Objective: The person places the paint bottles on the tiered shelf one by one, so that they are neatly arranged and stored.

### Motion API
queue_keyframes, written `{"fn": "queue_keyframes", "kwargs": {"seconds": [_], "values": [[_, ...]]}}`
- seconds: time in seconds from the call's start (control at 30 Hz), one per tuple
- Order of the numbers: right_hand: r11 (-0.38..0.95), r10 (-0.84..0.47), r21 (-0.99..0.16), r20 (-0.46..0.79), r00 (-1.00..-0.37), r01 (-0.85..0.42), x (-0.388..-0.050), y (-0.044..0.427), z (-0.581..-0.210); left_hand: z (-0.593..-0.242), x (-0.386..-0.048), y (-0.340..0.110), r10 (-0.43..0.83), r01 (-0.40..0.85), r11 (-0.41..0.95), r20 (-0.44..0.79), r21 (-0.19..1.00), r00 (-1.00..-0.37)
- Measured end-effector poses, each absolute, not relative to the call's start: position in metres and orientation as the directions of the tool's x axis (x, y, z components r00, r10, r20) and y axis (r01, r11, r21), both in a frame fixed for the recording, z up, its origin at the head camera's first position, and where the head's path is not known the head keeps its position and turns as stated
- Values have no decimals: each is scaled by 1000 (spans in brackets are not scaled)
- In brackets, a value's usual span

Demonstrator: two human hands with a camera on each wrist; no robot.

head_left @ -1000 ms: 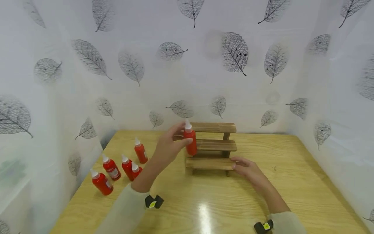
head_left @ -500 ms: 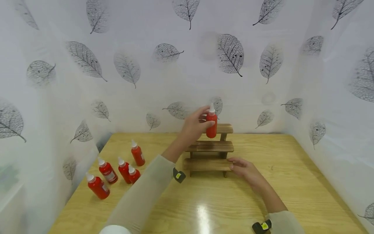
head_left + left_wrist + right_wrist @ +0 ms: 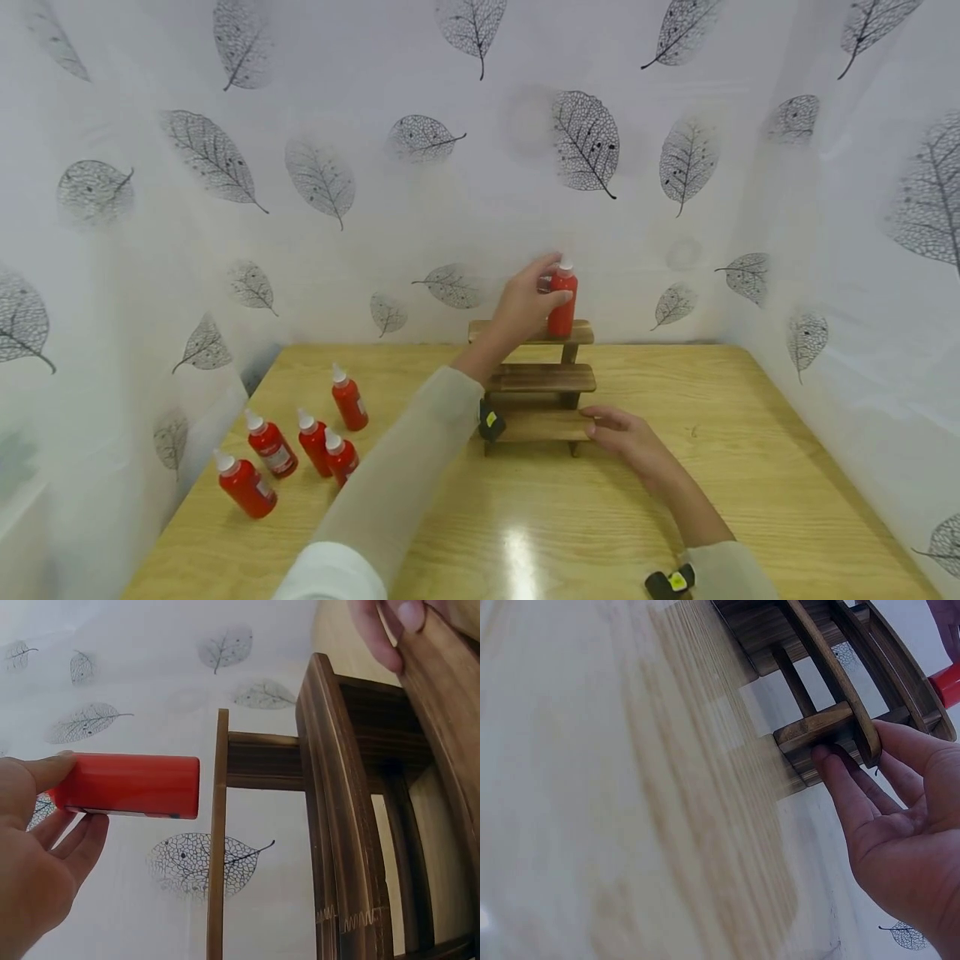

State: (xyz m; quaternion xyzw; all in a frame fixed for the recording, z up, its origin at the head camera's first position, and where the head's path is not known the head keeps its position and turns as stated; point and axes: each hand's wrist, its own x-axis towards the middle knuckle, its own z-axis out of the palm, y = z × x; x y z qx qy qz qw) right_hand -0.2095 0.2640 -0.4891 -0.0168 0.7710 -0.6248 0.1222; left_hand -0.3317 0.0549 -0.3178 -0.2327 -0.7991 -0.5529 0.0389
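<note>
My left hand (image 3: 522,302) holds a red squeeze bottle (image 3: 562,310) with a white pointed cap, upright over the right part of the top step of a three-step wooden display stand (image 3: 542,378). In the left wrist view a narrow gap shows between the base of the bottle (image 3: 139,785) and the top step (image 3: 217,847). Thumb and fingers lie on opposite sides of the bottle. At the stand's lower right, my right hand (image 3: 632,439) grips the end of the lowest step (image 3: 866,739) between thumb and fingers.
Several more red bottles (image 3: 349,402) with white caps stand on the left part of the wooden table (image 3: 600,517). Close behind the stand hangs a white leaf-printed curtain (image 3: 480,200), which also encloses both sides.
My left hand has carried the red bottle up and to the right, from in front of the stand to over its top step. The right hand stays at the lowest step.
</note>
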Motion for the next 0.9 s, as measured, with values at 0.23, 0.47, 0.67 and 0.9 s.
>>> {"fn": "queue_keyframes", "kwargs": {"seconds": [0.23, 0.47, 0.67, 0.9], "values": [[221, -188, -968, -163, -969, 120, -209, 264, -488, -321, -339, 57, 346, 408, 288, 303, 866, -888], [235, -176, -963, -172, -969, 129, -210, 264, -488, -320, -338, 55, 369, 405, 297, 287, 865, -884], [228, -174, -965, -174, -969, 133, -210, 264, -489, -317, -336, 54, 384, 406, 306, 279, 861, -880], [236, -181, -965, -156, -971, 111, -210, 264, -490, -318, -336, 53, 380, 405, 327, 274, 854, -884]]}}
